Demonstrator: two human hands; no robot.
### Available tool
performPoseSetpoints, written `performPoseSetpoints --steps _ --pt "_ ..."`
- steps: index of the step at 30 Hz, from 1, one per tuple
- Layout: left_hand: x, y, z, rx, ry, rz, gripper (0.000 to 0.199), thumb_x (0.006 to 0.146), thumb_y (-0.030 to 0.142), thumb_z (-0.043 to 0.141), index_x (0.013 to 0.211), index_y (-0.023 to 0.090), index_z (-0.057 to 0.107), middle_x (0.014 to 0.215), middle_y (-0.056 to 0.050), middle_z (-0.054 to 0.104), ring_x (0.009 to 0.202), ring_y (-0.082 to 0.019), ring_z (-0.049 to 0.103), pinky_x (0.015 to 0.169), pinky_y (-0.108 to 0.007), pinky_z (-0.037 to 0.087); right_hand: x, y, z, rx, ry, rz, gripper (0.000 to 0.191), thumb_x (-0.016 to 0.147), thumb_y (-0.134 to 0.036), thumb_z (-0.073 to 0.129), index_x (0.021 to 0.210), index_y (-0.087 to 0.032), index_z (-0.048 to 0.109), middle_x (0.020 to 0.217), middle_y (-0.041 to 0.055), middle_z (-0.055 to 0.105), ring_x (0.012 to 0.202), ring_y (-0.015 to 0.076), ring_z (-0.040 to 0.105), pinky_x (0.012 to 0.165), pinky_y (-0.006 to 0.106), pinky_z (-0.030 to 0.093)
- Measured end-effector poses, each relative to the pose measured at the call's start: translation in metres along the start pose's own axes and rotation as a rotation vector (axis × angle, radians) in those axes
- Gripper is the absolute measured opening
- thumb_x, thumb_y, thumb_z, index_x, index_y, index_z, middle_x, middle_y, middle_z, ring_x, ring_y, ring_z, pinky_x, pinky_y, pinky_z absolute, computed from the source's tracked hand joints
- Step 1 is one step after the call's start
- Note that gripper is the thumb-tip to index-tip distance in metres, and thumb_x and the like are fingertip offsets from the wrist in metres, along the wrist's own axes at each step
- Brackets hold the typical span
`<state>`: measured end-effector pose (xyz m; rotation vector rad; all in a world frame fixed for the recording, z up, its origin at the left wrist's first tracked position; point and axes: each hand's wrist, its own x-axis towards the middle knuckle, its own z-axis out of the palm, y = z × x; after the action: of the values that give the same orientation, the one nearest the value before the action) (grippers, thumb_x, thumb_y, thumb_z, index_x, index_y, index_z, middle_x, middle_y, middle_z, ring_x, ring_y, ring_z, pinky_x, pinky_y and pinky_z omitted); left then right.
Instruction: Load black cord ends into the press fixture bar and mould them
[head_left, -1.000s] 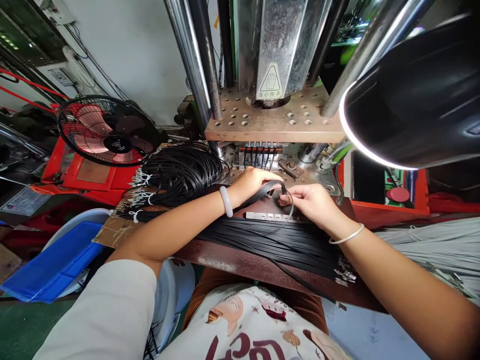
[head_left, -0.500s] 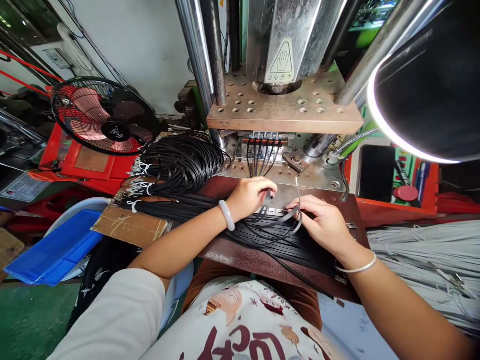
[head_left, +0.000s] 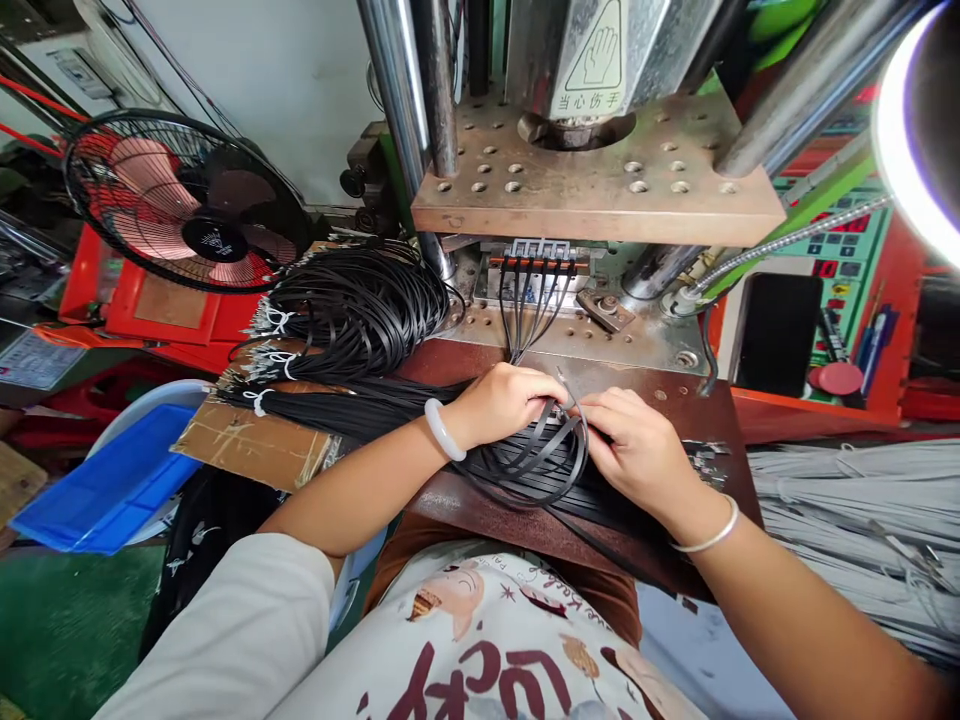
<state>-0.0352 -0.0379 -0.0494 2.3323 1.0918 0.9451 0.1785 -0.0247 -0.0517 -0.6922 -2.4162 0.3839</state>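
Pinching the looped cords [head_left: 582, 462] between nearly closed fingertips, with left hand [head_left: 510, 403] and right hand [head_left: 637, 445] side by side over the table [head_left: 450, 505]; cannot see the exact contact. Best to grip near the ends, keep them flat and untwisted, and leave slack loose below. At 12 o'clock, note black leads [head_left: 531, 310] at the jig [head_left: 536, 265], below the plate [head_left: 585, 222]; wise to keep fingers out from under. At 10, find coils [head_left: 360, 305]. Beyond the plate, read "当心伤手" (beware hand injury) on the label [head_left: 596, 55]; at 6, read "Lucky" on the shirt [head_left: 465, 580].
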Motion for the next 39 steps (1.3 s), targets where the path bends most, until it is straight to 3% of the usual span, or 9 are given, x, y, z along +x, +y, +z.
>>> performPoseSetpoints --steps 6,9,13,17,22,28,32,37,39 --pt "-0.005 0.013 0.003 0.359 -0.079 0.169 0.027 0.096 0.015 0.043 0.091 0.015 0.069 0.086 -0.005 0.072 0.082 -0.017 0.067 0.084 -0.03 0.05 -0.006 -0.001 -0.015 -0.049 0.045 0.008 0.013 0.09 -0.016 0.054 0.082 -0.018 0.064 0.078 0.0055 0.057 0.074 0.0172 0.052 0.065 0.032 0.044" --pt "-0.008 0.017 0.005 0.399 -0.089 0.265 0.03 0.098 0.015 0.039 0.09 0.014 0.068 0.085 -0.006 0.072 0.082 -0.017 0.066 0.085 -0.031 0.05 -0.01 0.0 -0.022 -0.083 0.151 0.063 0.012 0.089 -0.013 0.055 0.081 -0.018 0.063 0.072 0.0027 0.054 0.069 0.0152 0.053 0.064 0.03 0.044" --pt "-0.011 0.013 0.008 0.383 -0.049 0.269 0.027 0.097 0.012 0.04 0.094 0.013 0.067 0.088 -0.005 0.072 0.084 -0.017 0.066 0.085 -0.029 0.05 -0.014 0.003 -0.022 -0.075 0.209 0.118 0.013 0.087 -0.01 0.053 0.085 -0.019 0.062 0.073 0.0013 0.06 0.068 0.0142 0.058 0.066 0.028 0.047" --pt "-0.011 0.018 0.002 0.438 -0.102 0.194 0.024 0.096 0.014 0.044 0.099 0.013 0.067 0.092 -0.007 0.071 0.088 -0.017 0.065 0.086 -0.03 0.05 -0.016 0.004 -0.019 -0.071 0.228 0.224 0.008 0.085 -0.014 0.057 0.089 -0.02 0.061 0.074 0.0004 0.064 0.063 0.0137 0.059 0.061 0.027 0.046" --pt "-0.006 0.035 -0.014 0.712 -0.159 -0.103 0.021 0.093 0.015 0.05 0.084 0.012 0.069 0.101 -0.012 0.064 0.093 -0.022 0.062 0.078 -0.033 0.051 -0.013 0.011 -0.015 0.027 0.092 0.165 0.011 0.088 -0.02 0.058 0.08 -0.021 0.065 0.082 0.0031 0.071 0.076 0.0179 0.065 0.072 0.032 0.05" --pt "-0.006 0.007 -0.013 0.21 -0.04 -0.093 0.026 0.084 0.0 0.053 0.088 0.014 0.074 0.087 -0.005 0.069 0.081 -0.013 0.066 0.079 -0.024 0.053 -0.007 0.009 -0.011 -0.006 0.025 0.088 0.014 0.088 -0.013 0.054 0.081 -0.019 0.066 0.085 0.005 0.071 0.081 0.0187 0.063 0.075 0.033 0.051" --pt "-0.011 -0.004 -0.008 0.013 0.128 -0.137 0.024 0.078 -0.002 0.059 0.086 0.014 0.075 0.081 -0.002 0.075 0.074 -0.012 0.069 0.076 -0.022 0.055 -0.005 0.003 -0.008 -0.114 -0.035 0.05 0.018 0.087 -0.01 0.049 0.078 -0.017 0.063 0.083 0.0084 0.069 0.079 0.0208 0.06 0.073 0.034 0.05" --pt "-0.012 0.0 -0.007 0.041 0.12 -0.049 0.023 0.08 0.001 0.059 0.086 0.016 0.074 0.084 -0.001 0.076 0.077 -0.013 0.071 0.076 -0.022 0.055 -0.013 0.007 -0.013 -0.087 -0.03 0.159 0.005 0.086 -0.021 0.056 0.089 -0.018 0.057 0.084 0.0065 0.063 0.078 0.021 0.059 0.069 0.034 0.048" --pt "-0.014 0.003 -0.007 0.107 0.107 -0.017 0.022 0.082 0.003 0.056 0.088 0.016 0.073 0.086 -0.002 0.075 0.079 -0.013 0.07 0.075 -0.023 0.055 -0.017 0.009 -0.02 -0.11 0.09 0.24 0.025 0.082 -0.032 0.066 0.099 -0.018 0.054 0.087 0.0059 0.06 0.078 0.021 0.059 0.068 0.034 0.048"
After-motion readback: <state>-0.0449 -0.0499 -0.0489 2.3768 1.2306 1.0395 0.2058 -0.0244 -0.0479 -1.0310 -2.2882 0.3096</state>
